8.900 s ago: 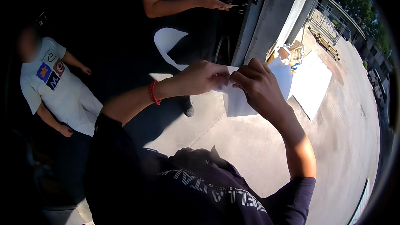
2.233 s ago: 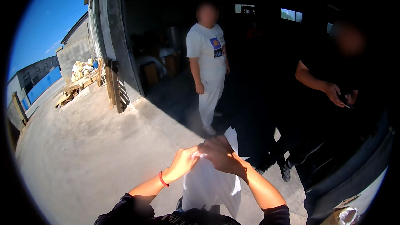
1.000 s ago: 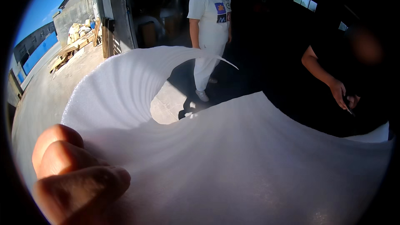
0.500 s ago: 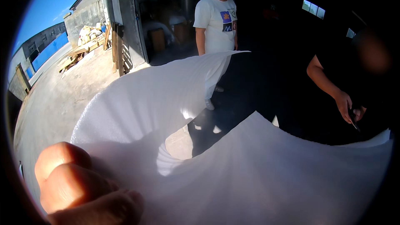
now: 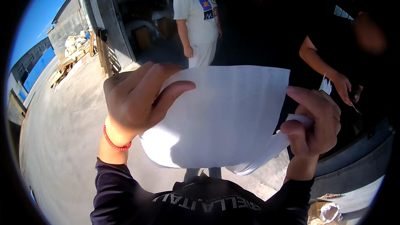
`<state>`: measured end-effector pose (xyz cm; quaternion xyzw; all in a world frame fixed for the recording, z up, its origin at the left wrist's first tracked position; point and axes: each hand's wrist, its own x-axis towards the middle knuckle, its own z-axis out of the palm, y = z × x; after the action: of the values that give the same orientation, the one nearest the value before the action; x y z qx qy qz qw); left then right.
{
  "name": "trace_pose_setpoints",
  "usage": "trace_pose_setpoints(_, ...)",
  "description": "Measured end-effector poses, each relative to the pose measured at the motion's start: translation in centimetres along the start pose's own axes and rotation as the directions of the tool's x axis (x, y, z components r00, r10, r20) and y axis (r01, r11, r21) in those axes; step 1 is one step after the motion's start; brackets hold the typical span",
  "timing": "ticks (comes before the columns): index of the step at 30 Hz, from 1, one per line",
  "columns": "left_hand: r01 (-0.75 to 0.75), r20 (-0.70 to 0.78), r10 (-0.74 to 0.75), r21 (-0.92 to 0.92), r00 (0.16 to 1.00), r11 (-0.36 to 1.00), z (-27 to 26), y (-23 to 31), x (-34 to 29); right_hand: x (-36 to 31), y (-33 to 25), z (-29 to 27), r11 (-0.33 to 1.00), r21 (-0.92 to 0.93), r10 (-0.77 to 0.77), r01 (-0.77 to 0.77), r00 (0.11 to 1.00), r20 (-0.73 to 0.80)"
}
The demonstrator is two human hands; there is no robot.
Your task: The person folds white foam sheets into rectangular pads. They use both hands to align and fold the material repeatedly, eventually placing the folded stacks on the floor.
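A thin, white, slightly see-through sheet [image 5: 225, 112], which looks like packing foam, hangs in a curve before my chest. My left hand [image 5: 137, 96], with a red bead bracelet [image 5: 112, 139] at the wrist, pinches its upper left edge between thumb and fingers. To the right, my right hand [image 5: 316, 125] is curled round a gathered part of the same sheet, whose end sticks out behind the fingers. The sheet's upper right corner stands free beside that hand. Sunlight falls on its lower left, and its lower edge sags near my body.
Ahead stands a person in a white T-shirt [image 5: 198, 16]. At the right, another person in dark clothes [image 5: 329, 66] holds a small dark object. A doorpost [image 5: 100, 12] and upright planks [image 5: 102, 52] stand left, before a heap of sacks [image 5: 77, 46]. A crumpled bag [image 5: 325, 212] lies lower right.
The sheet, spread wide and billowing before, is now drawn into a smaller span between my hands. My left hand has moved up and right; my right hand has come into view gripping the sheet.
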<state>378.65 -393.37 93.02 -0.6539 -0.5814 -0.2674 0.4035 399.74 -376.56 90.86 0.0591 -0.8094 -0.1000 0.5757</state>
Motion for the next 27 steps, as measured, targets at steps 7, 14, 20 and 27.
trace_pose_setpoints(7,0.040,0.008,-0.040,-0.349,0.999,0.936,8.2,-1.9,0.1,-1.3,-1.0,9.7,0.997,0.066,-0.034,0.029,0.997,0.069)
trace_pose_setpoints(14,0.200,0.162,-0.134,-0.528,0.978,0.825,8.9,-2.0,-1.6,-1.1,0.0,13.5,0.986,0.159,0.055,-0.042,0.995,-0.079)
trace_pose_setpoints(20,0.385,0.324,-0.208,-0.785,0.923,0.486,9.9,-2.4,-2.2,-0.6,0.5,14.5,0.989,0.146,0.019,0.006,0.986,-0.164)
trace_pose_setpoints(27,0.477,0.433,-0.216,-0.847,0.875,0.235,10.7,-2.3,-2.8,-0.2,1.6,16.5,0.985,0.161,0.001,0.070,0.914,-0.407)
